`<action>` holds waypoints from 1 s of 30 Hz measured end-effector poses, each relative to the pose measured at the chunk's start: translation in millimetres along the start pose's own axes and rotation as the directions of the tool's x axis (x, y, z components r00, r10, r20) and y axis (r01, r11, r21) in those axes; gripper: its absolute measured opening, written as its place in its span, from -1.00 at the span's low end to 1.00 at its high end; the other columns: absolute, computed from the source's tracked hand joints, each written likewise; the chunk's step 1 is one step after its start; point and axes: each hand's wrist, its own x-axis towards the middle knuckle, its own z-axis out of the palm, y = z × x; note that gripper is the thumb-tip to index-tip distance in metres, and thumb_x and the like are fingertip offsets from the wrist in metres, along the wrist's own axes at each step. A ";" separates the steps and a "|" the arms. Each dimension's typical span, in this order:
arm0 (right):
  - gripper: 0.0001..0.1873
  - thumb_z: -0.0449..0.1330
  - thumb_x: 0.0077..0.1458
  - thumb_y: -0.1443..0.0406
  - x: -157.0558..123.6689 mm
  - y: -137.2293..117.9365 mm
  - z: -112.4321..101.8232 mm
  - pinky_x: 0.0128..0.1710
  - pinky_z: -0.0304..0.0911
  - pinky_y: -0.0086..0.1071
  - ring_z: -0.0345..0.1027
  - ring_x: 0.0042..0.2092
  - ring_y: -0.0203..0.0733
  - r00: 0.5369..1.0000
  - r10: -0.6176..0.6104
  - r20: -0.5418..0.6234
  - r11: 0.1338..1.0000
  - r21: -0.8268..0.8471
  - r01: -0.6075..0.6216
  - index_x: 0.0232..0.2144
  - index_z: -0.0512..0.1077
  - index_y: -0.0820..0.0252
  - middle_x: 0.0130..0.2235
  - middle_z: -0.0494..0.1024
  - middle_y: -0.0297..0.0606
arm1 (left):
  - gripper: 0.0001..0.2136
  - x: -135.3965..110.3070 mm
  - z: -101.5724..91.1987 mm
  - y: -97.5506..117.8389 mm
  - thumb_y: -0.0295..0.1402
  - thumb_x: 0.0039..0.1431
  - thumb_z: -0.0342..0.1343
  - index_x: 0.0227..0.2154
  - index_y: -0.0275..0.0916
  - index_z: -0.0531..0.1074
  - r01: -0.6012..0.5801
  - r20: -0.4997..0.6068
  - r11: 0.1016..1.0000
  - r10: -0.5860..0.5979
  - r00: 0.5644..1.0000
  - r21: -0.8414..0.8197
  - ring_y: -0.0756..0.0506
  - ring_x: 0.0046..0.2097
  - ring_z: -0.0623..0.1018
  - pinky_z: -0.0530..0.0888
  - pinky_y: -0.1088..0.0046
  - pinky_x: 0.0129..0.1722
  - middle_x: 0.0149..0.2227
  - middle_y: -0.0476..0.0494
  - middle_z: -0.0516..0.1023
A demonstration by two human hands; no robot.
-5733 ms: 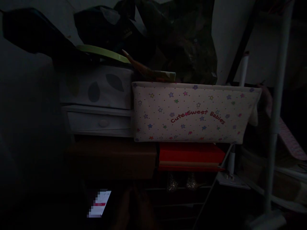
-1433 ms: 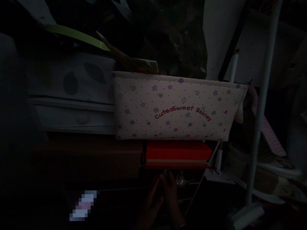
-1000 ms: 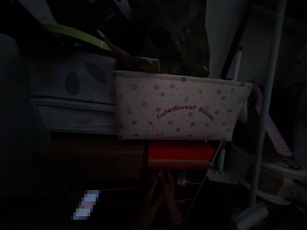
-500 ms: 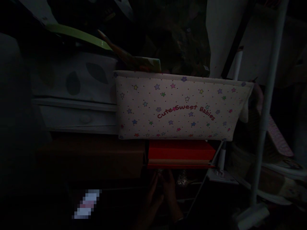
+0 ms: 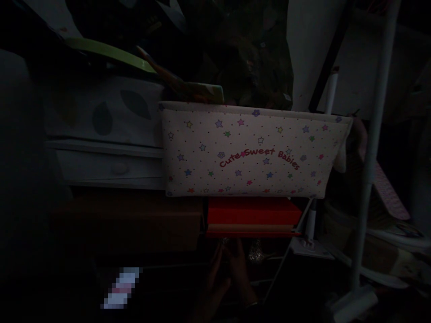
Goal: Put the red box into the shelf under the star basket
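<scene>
Your left hand (image 5: pixel 213 285) and right hand (image 5: pixel 239 269) are raised close together at the bottom of view, fingertips meeting in deep shadow; too dark to tell whether they are clenched or grasp anything. A glittery object (image 5: pixel 256 251) sits just right of them, under a red box (image 5: pixel 254 213). Above that box rests a cream star-print fabric bin (image 5: pixel 249 152) lettered "Cute Sweet Babies", overlapping a white drawer unit (image 5: pixel 107 166).
</scene>
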 end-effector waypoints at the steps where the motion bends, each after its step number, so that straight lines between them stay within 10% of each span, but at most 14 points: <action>1: -0.34 0.29 -0.13 0.19 0.3 0.0 -0.7 0.09 0.21 -0.10 0.35 0.05 0.00 1.000 0.007 0.021 1.000 0.009 -0.007 0.06 0.27 0.14 -0.03 0.51 -0.14 | -0.39 -0.4 0.6 0.9 -0.16 0.17 0.00 0.26 0.05 -0.06 -0.007 0.001 1.000 0.007 1.000 0.001 -0.07 0.36 -0.12 -0.08 0.24 0.33 0.38 0.05 -0.16; 25: -0.36 0.22 -0.01 0.14 -2.0 8.5 -4.3 0.21 0.02 -0.13 0.14 0.22 -0.05 0.997 -0.031 0.065 0.992 -0.119 0.039 0.13 0.24 0.11 0.15 0.37 -0.17 | -0.36 -0.8 10.6 -10.1 -0.20 0.18 -0.01 0.28 -0.03 -0.11 -0.101 -0.066 0.972 0.117 0.991 0.211 -0.19 0.36 -0.07 -0.02 0.12 0.31 0.38 -0.11 -0.16; 30: -0.48 0.19 -0.01 0.13 -5.3 -0.7 -16.6 0.15 0.09 -0.06 0.25 0.12 0.05 0.978 -0.208 0.003 0.881 -0.433 0.189 0.01 0.36 0.18 0.05 0.43 -0.05 | -0.35 -0.5 11.2 -16.6 -0.31 0.17 -0.02 0.29 -0.10 -0.13 -0.101 -0.096 0.934 0.142 0.985 0.343 -0.20 0.35 -0.04 0.04 0.10 0.30 0.37 -0.18 -0.13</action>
